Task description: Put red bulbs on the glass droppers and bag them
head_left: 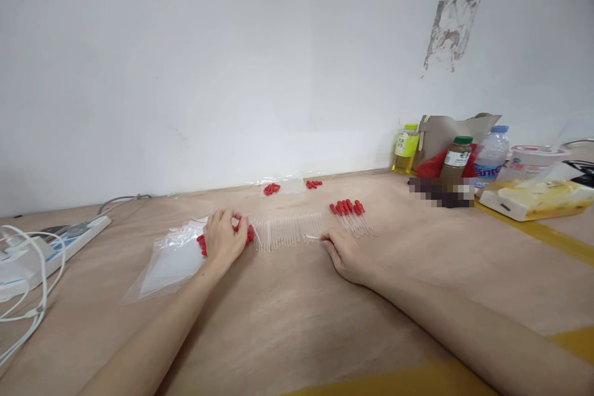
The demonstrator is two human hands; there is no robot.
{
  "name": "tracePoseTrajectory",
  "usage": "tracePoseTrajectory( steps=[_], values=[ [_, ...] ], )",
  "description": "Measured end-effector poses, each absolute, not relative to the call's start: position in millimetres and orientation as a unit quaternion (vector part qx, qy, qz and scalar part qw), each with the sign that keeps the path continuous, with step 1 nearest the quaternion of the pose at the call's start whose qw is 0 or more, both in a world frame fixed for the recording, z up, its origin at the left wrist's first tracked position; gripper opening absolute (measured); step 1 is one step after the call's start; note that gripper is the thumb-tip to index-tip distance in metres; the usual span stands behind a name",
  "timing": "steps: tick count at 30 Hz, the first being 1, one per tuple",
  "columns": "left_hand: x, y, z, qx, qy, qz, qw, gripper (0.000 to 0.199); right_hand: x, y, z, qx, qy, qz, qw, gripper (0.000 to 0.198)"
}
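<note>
My left hand (223, 236) rests with curled fingers on a pile of red rubber bulbs (250, 234), with some red showing between thumb and fingers. Which bulb it grips is partly hidden. My right hand (344, 252) pinches a thin glass dropper tube (312, 237) that points left. Between the hands lies a row of clear glass tubes (283, 232), side by side on the brown table covering. Just beyond my right hand is a group of droppers with red bulbs (348, 207) on their ends.
Clear plastic bags (174, 260) lie under and left of my left hand. Small groups of red bulbs (271, 189) sit on plastic by the wall. A power strip (55, 253) with white cables stands left. Bottles (457, 158) and a tissue pack (533, 201) occupy the right.
</note>
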State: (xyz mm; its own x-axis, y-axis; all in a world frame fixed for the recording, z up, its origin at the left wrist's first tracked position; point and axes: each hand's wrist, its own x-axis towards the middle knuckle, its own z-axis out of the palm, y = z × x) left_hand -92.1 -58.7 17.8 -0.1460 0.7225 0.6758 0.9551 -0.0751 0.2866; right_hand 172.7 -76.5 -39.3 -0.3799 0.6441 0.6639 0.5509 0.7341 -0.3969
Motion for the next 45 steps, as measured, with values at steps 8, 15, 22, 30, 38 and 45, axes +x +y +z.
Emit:
tracePoseTrajectory(
  steps=[8,15,22,30,38,45],
  values=[
    [-34.5,-96.7,-17.2,-0.788,-0.463,-0.387,-0.123,0.013,173.8,-79.5,-35.8,-0.368,-0.826,0.058,0.424,0.010],
    [-33.8,-98.7,-20.0,-0.806,-0.452,-0.350,-0.152,0.020,168.4,-84.4,-31.1,-0.358,-0.849,0.030,0.387,0.012],
    [-33.1,-97.2,-23.2,-0.805,-0.438,-0.370,-0.149,0.018,168.7,-84.1,-32.8,-0.348,-0.866,0.014,0.358,0.011],
    [-35.8,-100.6,-24.4,-0.790,-0.423,-0.410,-0.169,0.013,173.2,-77.1,-32.0,-0.322,-0.880,0.040,0.346,0.015],
    [-36.7,-104.3,-20.4,-0.834,-0.371,-0.371,-0.171,0.016,176.5,-73.7,-31.4,-0.318,-0.889,0.024,0.327,0.018],
    [-37.5,-106.3,-19.8,-0.842,-0.385,-0.348,-0.150,0.018,175.6,-81.4,-27.0,-0.329,-0.889,-0.008,0.319,0.018]
  ],
)
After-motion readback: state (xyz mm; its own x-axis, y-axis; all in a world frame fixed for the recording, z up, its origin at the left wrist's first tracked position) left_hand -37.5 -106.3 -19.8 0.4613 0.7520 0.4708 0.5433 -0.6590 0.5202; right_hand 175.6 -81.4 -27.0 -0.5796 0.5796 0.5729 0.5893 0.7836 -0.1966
